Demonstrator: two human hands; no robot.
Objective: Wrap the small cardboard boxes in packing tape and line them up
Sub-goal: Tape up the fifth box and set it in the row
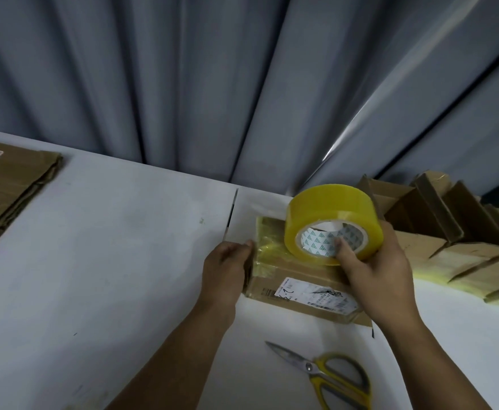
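A small cardboard box [295,276] with a white shipping label lies on the white table [109,247], its far part covered in yellowish tape. My left hand [227,270] grips the box's left edge, fingers curled over it. My right hand [372,267] holds the yellow packing tape roll [334,220] above the box's far right, thumb inside the core. A strip of tape runs from the roll onto the box top.
Yellow-handled scissors [328,374] lie near the front edge, right of centre. A row of cardboard boxes [449,232] with raised flaps stands at the right. Flattened cardboard [11,182] lies at the far left. A grey curtain [212,84] hangs behind the table.
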